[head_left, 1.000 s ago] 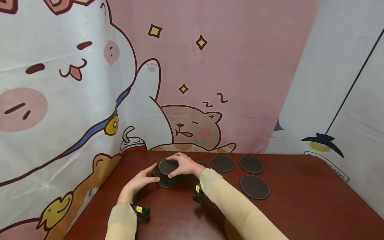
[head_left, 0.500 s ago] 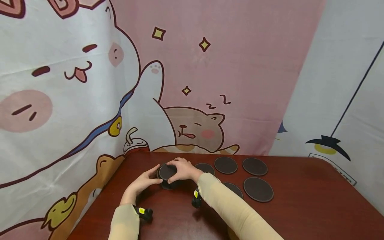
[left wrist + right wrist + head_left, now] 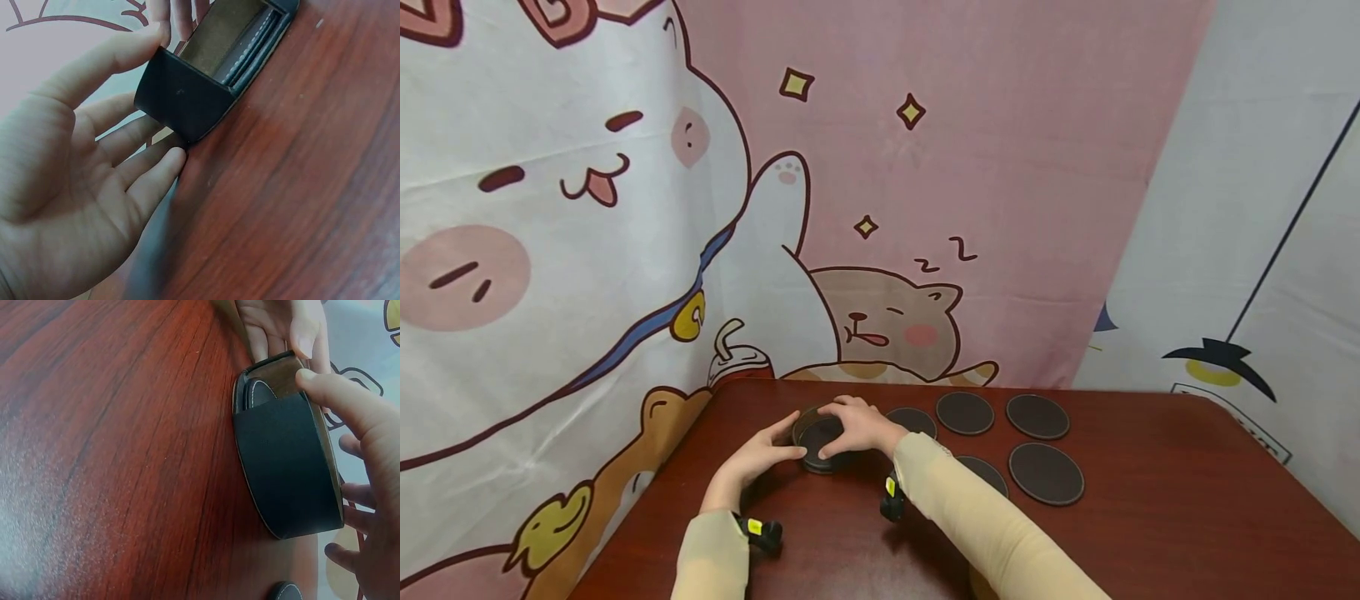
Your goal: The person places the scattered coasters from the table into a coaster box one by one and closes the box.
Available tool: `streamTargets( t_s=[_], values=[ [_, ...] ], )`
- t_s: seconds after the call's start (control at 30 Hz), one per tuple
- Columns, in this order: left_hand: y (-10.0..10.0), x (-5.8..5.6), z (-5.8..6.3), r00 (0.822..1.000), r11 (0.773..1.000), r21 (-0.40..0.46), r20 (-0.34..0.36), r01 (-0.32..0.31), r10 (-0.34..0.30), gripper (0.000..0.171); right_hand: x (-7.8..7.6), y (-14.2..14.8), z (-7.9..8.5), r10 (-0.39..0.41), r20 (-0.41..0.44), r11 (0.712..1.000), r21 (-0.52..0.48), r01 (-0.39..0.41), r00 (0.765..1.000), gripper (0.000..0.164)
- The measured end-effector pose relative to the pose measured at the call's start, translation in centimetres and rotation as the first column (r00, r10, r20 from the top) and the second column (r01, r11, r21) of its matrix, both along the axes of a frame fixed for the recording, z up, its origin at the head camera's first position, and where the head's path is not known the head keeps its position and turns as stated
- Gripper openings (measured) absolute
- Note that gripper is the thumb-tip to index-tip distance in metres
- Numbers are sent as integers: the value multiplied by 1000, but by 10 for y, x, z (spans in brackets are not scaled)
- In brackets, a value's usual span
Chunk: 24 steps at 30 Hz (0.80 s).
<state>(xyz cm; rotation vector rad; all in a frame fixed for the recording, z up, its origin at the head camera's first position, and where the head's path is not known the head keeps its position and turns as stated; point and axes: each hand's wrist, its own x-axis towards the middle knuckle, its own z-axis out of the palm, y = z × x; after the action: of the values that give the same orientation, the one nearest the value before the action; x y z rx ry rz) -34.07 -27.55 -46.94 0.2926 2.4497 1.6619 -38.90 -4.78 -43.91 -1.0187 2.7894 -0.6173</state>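
A round black coaster holder (image 3: pixel 287 469) with a tan lining stands at the table's far left, notched at the sides. Inside it lie dark coasters (image 3: pixel 255 47) with white stitched edges, stacked low; the top coaster (image 3: pixel 820 433) shows in the head view. From the left, my left hand (image 3: pixel 752 458) holds the holder's wall, thumb by the rim and fingers round the outside. My right hand (image 3: pixel 867 427) spans the holder from the right. Its thumb touches the rim in the right wrist view, while its other fingers (image 3: pixel 359 494) spread loosely along the far side, pinching no coaster.
Several loose dark round coasters, among them one coaster (image 3: pixel 1047 473) and another coaster (image 3: pixel 965 413), lie flat right of the holder. My right sleeve (image 3: pixel 992 517) partly covers one. A cartoon-printed cloth (image 3: pixel 1000 167) hangs behind the red-brown table (image 3: pixel 1180 483).
The coaster that my right hand held above the holder has gone down into it and lies inside. The right hand has let go. My left hand keeps its place at the wall.
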Motion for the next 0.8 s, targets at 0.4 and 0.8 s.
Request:
streamTargets(
  t_s=[0.4, 0.8],
  values=[
    [0, -2, -2, 1000, 1000, -16, -3, -8, 8, 81, -8, 38, 7, -7, 23, 998, -66, 8, 1000, 72],
    [-1, 5, 0, 999, 999, -43, -44, 8, -10, 80, -23, 107, -8, -37, 93, 996, -81, 44, 995, 89]
  ],
)
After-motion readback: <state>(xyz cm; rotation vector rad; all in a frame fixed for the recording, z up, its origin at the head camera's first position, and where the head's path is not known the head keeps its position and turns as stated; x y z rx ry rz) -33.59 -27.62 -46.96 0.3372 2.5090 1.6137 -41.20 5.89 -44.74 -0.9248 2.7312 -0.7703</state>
